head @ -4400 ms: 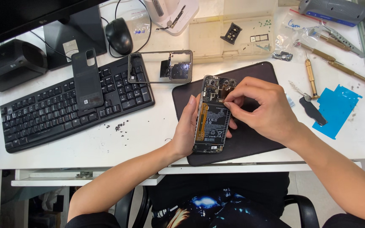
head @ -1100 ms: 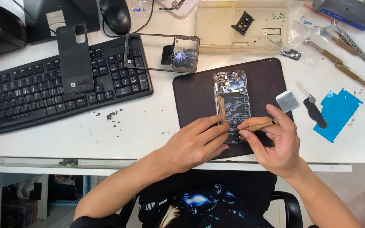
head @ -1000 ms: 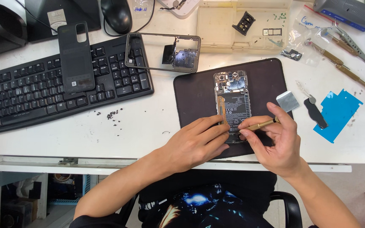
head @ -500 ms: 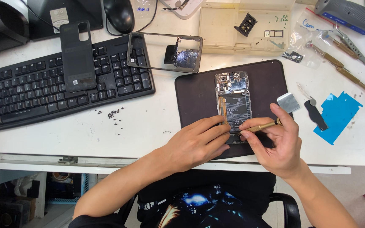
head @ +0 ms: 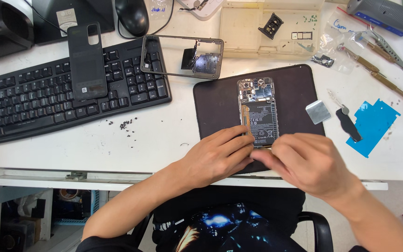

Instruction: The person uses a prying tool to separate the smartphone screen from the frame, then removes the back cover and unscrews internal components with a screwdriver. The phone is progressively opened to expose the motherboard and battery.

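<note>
- Head view, the only view: the opened phone (head: pixel 259 114) lies flat, inner side up, on the dark work mat (head: pixel 215 105). Its camera end points to 12 o'clock and its lower end to 6 o'clock, toward the person.
- The left hand (head: pixel 215 156) rests on the mat at about 8 o'clock from the phone. Its fingertips press on the lower left edge of the phone, I judge in order to keep it from sliding.
- The right hand (head: pixel 311 163) covers the lower end of the phone from 5 o'clock. Its fingers are bent together, but it is blurred, so I cannot tell if it pinches a tool or a part.
- The mat probably gives a non-slip base, and the phone sits near its centre, away from the desk edge.
- At 3 o'clock from the phone, just off the mat, lie a small grey square piece (head: pixel 318 112) and a dark pry tool (head: pixel 348 123). Beyond them is a blue film sheet (head: pixel 374 126).
- At 1 to 2 o'clock lie the screwdrivers (head: pixel 374 74), close to the right desk edge.
- At 12 o'clock stands a clear parts tray (head: pixel 239 28). At 10 o'clock the phone frame (head: pixel 183 58) leans partly on the keyboard (head: pixel 33 107), and the dark back cover (head: pixel 87 60) lies on the keys.
- Small dark crumbs (head: pixel 126 123) lie on the white desk (head: pixel 164 140) at 9 o'clock. The desk between keyboard and mat is mostly free there.
- The front desk edge runs just under both wrists at 6 o'clock, so there is little room on that side.
</note>
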